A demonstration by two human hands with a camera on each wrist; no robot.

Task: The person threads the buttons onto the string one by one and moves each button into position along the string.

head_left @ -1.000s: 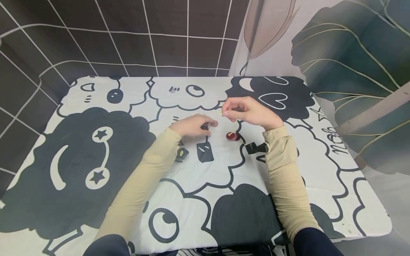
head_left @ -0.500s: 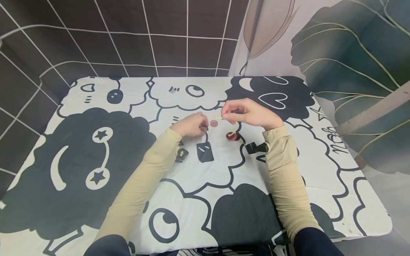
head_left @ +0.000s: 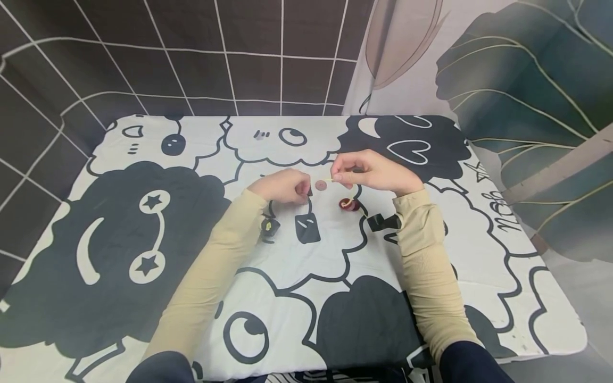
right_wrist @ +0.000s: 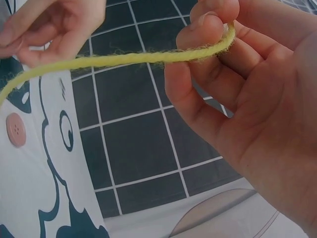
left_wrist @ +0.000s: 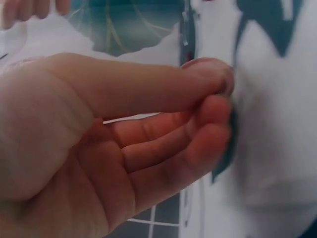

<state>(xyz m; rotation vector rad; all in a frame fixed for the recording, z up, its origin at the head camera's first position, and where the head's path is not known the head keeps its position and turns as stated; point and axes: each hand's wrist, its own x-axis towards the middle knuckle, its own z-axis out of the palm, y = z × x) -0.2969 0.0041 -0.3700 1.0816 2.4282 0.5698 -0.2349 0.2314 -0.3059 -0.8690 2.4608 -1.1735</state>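
My right hand [head_left: 375, 173] pinches a length of fuzzy yellow yarn [right_wrist: 119, 60]. A short end of the yarn sticks out to the left of its fingertips in the head view. To the left, my left hand [head_left: 284, 186] is low over the cloth with its thumb and fingertips together; I cannot tell whether anything is between them. A pink button [head_left: 321, 185] lies flat on the cloth between the two hands, just right of the left fingertips. Below the right hand sit red buttons [head_left: 348, 204] with yarn on them.
A white cloth with black cartoon figures [head_left: 287, 252] covers the table. Black devices sit at the left wrist [head_left: 270, 226] and the right wrist [head_left: 378, 222]. A dark grid-patterned curtain [head_left: 254, 74] hangs behind, and a leaf-patterned one [head_left: 517, 117] at the right.
My left fingers have drawn together and moved slightly left, uncovering the pink button. My right hand has lowered a little, keeping its pinch on the yarn.
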